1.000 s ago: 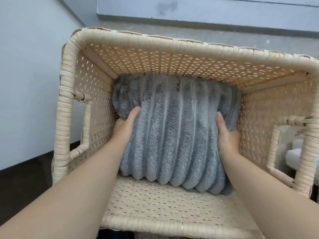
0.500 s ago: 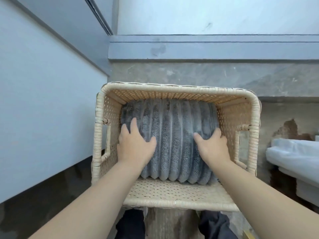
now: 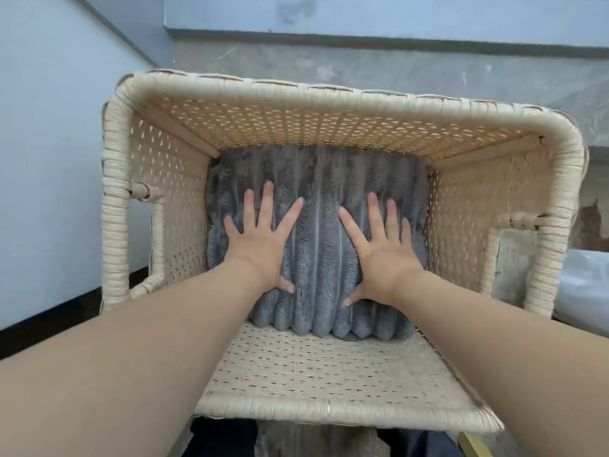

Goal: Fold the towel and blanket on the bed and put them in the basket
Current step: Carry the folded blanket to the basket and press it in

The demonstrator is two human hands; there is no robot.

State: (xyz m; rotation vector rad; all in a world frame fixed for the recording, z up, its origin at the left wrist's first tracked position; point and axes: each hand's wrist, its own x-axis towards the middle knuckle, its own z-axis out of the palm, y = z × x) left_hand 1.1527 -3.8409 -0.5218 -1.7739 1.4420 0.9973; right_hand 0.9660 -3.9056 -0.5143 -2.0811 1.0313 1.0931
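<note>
Blanket [image 3: 316, 245], grey and ribbed, folded, lies inside the wicker basket [image 3: 329, 94] against its far wall. Left hand [image 3: 260, 242] and right hand [image 3: 385, 255] press flat on top of it, fingers straight and spread, gripping nothing. White bed [image 3: 586, 285] edge shows just right of the basket.

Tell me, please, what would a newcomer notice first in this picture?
The left hand and the right hand, fingers spread, press flat on a grey ribbed blanket in the middle. The blanket lies inside a pale woven basket that fills most of the view.
</note>
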